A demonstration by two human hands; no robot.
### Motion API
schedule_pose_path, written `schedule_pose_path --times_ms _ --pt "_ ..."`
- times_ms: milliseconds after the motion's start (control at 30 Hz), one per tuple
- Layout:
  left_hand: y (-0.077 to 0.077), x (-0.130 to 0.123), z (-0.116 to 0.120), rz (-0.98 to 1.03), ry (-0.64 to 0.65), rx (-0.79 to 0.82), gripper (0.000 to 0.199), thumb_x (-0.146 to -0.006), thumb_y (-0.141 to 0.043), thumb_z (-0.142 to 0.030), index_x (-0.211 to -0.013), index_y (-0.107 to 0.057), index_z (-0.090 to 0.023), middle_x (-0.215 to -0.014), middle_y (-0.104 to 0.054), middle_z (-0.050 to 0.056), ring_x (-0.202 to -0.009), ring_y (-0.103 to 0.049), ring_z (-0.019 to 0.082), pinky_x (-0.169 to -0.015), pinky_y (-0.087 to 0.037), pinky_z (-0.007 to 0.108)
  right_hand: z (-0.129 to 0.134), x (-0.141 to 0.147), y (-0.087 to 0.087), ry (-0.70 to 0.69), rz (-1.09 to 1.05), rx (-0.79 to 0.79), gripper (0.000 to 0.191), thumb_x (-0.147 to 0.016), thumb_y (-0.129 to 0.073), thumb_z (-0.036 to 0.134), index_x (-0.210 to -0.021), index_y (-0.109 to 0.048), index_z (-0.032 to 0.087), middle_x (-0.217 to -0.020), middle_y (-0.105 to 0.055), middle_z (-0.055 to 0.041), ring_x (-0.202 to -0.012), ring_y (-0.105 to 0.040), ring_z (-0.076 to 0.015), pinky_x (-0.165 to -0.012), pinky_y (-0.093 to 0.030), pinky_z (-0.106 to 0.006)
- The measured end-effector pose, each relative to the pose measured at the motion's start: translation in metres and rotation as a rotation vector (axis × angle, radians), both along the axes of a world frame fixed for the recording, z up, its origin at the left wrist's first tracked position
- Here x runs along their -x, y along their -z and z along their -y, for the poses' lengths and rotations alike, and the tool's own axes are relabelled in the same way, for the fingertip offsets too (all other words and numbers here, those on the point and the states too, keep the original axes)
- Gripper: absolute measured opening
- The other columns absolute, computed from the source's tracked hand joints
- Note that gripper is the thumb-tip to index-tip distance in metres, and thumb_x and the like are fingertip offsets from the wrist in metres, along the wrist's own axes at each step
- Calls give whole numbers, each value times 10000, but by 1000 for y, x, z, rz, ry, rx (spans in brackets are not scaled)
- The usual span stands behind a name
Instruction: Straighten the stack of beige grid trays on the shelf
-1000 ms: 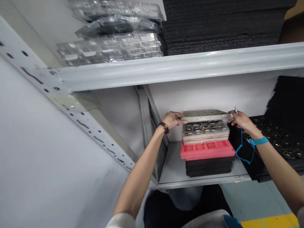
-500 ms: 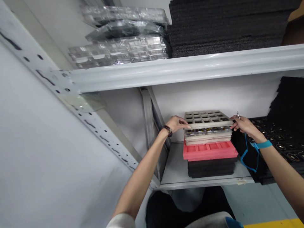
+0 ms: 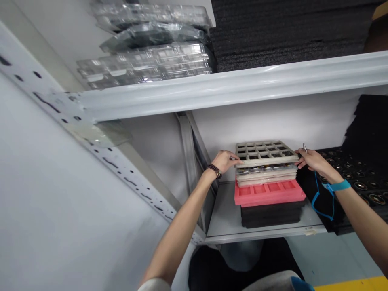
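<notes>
A whitish compartment tray [image 3: 257, 159] with dark contents in its cells tops a stack on the lower shelf. My left hand [image 3: 226, 160] pinches its left front corner between thumb and fingers. On the opposite side, my right hand [image 3: 312, 159] grips the tray's right edge, and a slim silvery pen-like thing [image 3: 304, 148] sticks up from that hand. Directly beneath lie a clear tray [image 3: 263, 169] with small parts and several pale trays [image 3: 266, 178]. Lower still come a red foam tray [image 3: 269, 193] and a black stack [image 3: 271, 215]. A blue wrist strap [image 3: 336, 186] with a dangling cord circles my right wrist.
Black trays with round ringed parts [image 3: 360, 186] stand right of the stack. Above runs the upper shelf beam [image 3: 230, 89], bearing clear plastic trays [image 3: 145, 62] and black foam sheets [image 3: 287, 36]. A slotted metal post [image 3: 121, 169] rises on the left.
The view has shifted slightly. Both hands stay at the top tray's sides, with little visible movement of tray or stack.
</notes>
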State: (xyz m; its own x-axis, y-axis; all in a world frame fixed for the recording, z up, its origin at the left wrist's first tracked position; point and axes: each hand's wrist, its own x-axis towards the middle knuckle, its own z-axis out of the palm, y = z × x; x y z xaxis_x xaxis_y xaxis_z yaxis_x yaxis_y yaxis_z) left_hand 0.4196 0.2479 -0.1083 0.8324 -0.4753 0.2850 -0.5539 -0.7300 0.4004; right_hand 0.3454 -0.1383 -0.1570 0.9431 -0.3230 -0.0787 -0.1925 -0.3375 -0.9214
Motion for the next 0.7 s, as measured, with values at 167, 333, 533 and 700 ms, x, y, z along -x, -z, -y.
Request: schedule_pose_path --times_ms 167,333,533,700 --pt "1 5 4 114 67 -220 291 -922 -804 -424 -943 -743 -141 -1501 -634 109 -942 -684 137 -994 -590 393 3 2 10 -20 36 -24 484 -1137 -453 543 -1349 -632 146 -969 -701 -59 -721 -673 -103 -459 -368 -157" --pt "2 13 10 230 83 -455 257 -960 -759 -392 -1020 -720 -146 -1337 -702 102 -1038 -689 182 -960 -606 403 2 2 14 -13 28 4 475 -1140 -451 528 -1354 -637 147 -968 -698 -57 -735 -670 -109 -481 -388 -174" --pt "-3 24 17 365 133 -687 225 -1033 -652 -339 -990 -713 -126 -1039 -744 69 -947 -711 178 -919 -615 403 7 -6 23 -30 35 105 515 -1138 -444 558 -1368 -642 143 -897 -702 -37 -749 -683 -134 -653 -551 -267" --pt "-10 28 19 417 211 -825 279 -1041 -640 -402 -1033 -711 -132 -1082 -748 75 -1032 -720 198 -948 -617 413 16 -14 35 -60 34 172 529 -1136 -426 579 -1287 -672 136 -877 -714 -34 -765 -699 -149 -774 -596 -339"
